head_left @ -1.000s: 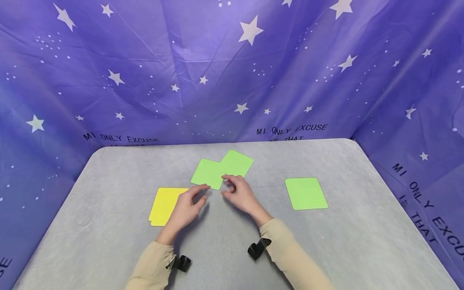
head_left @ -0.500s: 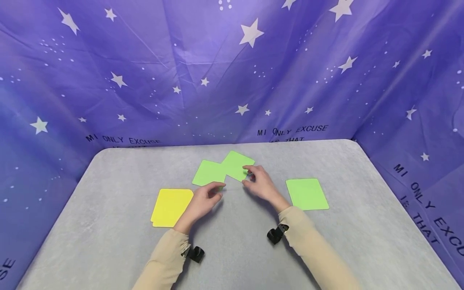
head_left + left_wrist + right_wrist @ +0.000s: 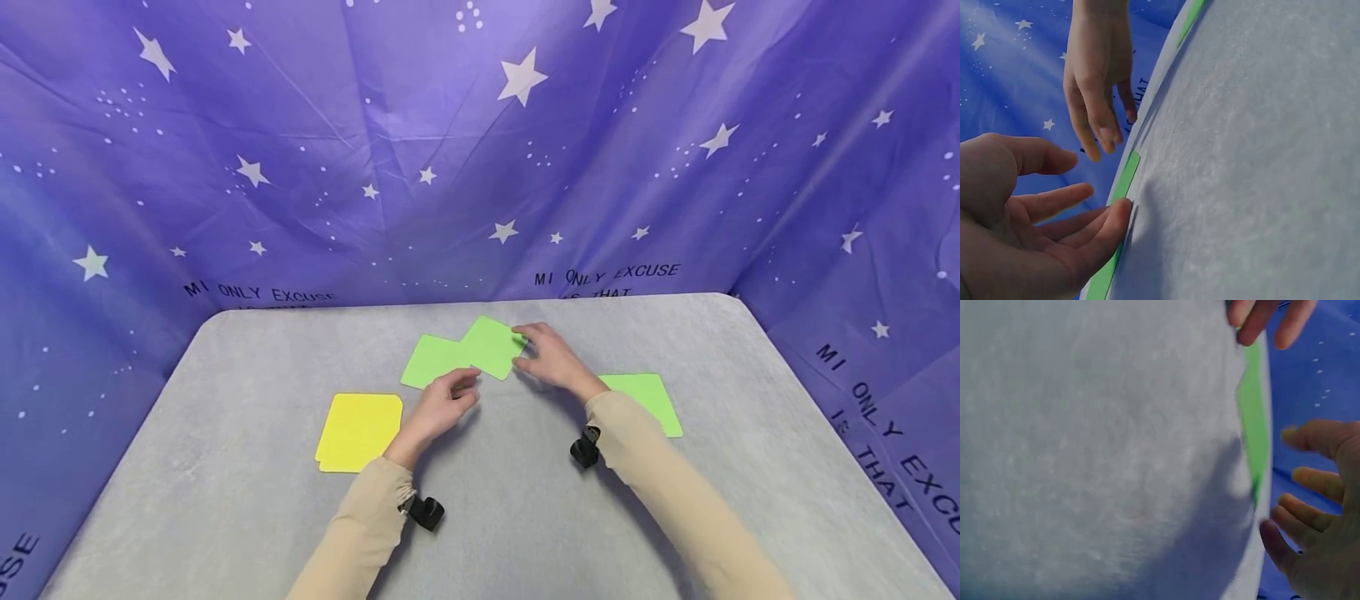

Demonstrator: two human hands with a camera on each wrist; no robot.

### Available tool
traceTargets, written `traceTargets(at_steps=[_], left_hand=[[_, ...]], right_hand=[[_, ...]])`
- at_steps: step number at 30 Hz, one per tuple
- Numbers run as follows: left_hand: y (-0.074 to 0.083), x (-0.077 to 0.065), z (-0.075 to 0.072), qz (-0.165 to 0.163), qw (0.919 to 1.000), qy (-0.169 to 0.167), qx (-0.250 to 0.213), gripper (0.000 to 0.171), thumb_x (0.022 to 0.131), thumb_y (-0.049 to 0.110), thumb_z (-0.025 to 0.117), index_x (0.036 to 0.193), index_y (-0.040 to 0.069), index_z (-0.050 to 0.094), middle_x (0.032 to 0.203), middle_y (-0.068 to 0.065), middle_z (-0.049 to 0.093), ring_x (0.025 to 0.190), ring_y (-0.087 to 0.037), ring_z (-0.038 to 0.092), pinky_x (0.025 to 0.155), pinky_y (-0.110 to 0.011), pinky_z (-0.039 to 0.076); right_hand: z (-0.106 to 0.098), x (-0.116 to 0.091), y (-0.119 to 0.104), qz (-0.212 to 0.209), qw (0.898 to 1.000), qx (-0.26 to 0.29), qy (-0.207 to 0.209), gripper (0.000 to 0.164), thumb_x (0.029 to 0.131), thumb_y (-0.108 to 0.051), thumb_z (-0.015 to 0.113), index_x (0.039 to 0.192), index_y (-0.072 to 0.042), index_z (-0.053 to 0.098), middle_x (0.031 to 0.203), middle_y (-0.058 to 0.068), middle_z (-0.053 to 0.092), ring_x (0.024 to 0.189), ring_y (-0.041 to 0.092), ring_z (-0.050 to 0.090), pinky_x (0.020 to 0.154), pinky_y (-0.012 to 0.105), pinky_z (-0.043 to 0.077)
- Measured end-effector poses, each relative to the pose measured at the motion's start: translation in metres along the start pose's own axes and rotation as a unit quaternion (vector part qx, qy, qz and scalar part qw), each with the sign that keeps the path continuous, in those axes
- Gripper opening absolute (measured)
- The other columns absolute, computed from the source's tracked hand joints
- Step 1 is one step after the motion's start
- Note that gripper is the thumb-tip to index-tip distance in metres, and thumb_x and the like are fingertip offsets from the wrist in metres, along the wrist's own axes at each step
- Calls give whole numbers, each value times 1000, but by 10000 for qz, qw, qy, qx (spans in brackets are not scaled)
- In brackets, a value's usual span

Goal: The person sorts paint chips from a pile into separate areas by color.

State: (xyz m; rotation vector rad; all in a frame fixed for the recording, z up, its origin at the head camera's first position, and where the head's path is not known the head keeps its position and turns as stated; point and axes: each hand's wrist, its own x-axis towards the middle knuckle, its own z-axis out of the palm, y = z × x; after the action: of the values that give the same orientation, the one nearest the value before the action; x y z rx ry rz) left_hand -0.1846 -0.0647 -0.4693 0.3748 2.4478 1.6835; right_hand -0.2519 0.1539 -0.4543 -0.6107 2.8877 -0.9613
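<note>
Two green square cards lie on the table at the centre back: a left green card point(image 3: 429, 358) and a right green card point(image 3: 491, 346), whose edges meet or overlap. My left hand point(image 3: 444, 407) is at the near right corner of the left card, covering it; its fingers are bent but the thumb stays apart, with nothing between them. In the left wrist view its fingertips point(image 3: 1124, 205) are close to the card or touch it. My right hand point(image 3: 553, 357) hovers at the right card's right edge, fingers spread. The right wrist view shows this hand point(image 3: 1322, 519) holding nothing.
A yellow card stack point(image 3: 360, 429), with slightly uneven edges, lies left of the left forearm. Another green card point(image 3: 651, 400) at the right is partly hidden by the right sleeve. The grey table point(image 3: 525, 517) ends at a purple star-printed curtain point(image 3: 450, 125).
Both hands have moved rightward; the right one also went farther back, from the cards' junction to the right card's right edge. The green cards keep their places.
</note>
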Motion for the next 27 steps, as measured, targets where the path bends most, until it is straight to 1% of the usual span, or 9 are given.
traceTargets(at_steps=[6, 7, 9, 11, 14, 16, 21, 24, 27], left_hand=[[-2, 4, 5, -132, 9989, -51, -449, 42, 92, 1, 58, 132, -10, 50, 126, -27, 56, 112, -37, 59, 95, -41, 47], [-2, 5, 5, -139, 9985, -74, -525, 43, 92, 0, 58, 132, -10, 49, 127, -28, 55, 112, -37, 58, 95, -40, 47], [8, 2, 3, -176, 9973, -171, -695, 43, 92, -1, 56, 132, -14, 46, 129, -31, 52, 115, -40, 55, 96, -41, 45], [7, 3, 3, -219, 9959, -189, -859, 43, 93, -2, 55, 132, -14, 45, 131, -32, 51, 117, -40, 53, 97, -41, 45], [5, 3, 4, -310, 9936, -190, -1067, 43, 92, -3, 55, 132, -15, 45, 132, -32, 49, 121, -40, 50, 99, -43, 43], [-6, 7, 7, -341, 9924, -122, -1180, 43, 92, -2, 56, 132, -12, 46, 133, -31, 50, 122, -38, 50, 99, -42, 43], [-7, 8, 7, -430, 9896, -79, -1372, 42, 92, -2, 56, 132, -12, 46, 134, -31, 49, 125, -38, 48, 99, -42, 43], [-7, 8, 8, -451, 9894, -76, -1381, 41, 92, -1, 55, 131, -11, 46, 134, -31, 48, 126, -38, 47, 98, -42, 43], [-7, 7, 7, -484, 9859, -108, -1596, 42, 92, -1, 54, 132, -12, 45, 135, -31, 47, 127, -39, 45, 101, -43, 41]], right_hand=[[13, 9, 4, 216, 9987, -313, -334, 83, 79, -32, 77, 145, 0, 38, 146, 23, 39, 134, 39, 34, 104, 59, 27], [14, 9, 4, 253, 9984, -360, -359, 85, 78, -33, 77, 146, -1, 38, 146, 22, 38, 134, 39, 33, 103, 60, 27], [16, 10, 1, 334, 9978, -426, -380, 86, 77, -33, 78, 146, -2, 38, 146, 22, 38, 134, 40, 33, 100, 60, 27], [18, 10, -2, 406, 9975, -439, -364, 87, 76, -31, 80, 146, -1, 37, 146, 24, 38, 133, 42, 33, 101, 60, 26], [20, 11, -5, 505, 9977, -337, -308, 88, 75, -30, 80, 145, 2, 38, 143, 25, 40, 131, 43, 34, 104, 59, 25], [20, 10, -5, 555, 9981, -145, -224, 88, 74, -28, 81, 144, 4, 38, 141, 28, 40, 129, 44, 34, 105, 57, 26], [18, 3, -4, 679, 9972, 322, -19, 82, 75, -24, 80, 141, 7, 42, 137, 31, 41, 126, 45, 34, 104, 54, 30], [17, -2, 1, 744, 9963, 418, 56, 77, 77, -23, 79, 140, 7, 44, 135, 30, 43, 125, 43, 35, 104, 53, 31], [16, -7, 7, 721, 9958, 529, 174, 72, 80, -20, 76, 138, 9, 45, 132, 29, 47, 120, 40, 40, 101, 51, 34]])
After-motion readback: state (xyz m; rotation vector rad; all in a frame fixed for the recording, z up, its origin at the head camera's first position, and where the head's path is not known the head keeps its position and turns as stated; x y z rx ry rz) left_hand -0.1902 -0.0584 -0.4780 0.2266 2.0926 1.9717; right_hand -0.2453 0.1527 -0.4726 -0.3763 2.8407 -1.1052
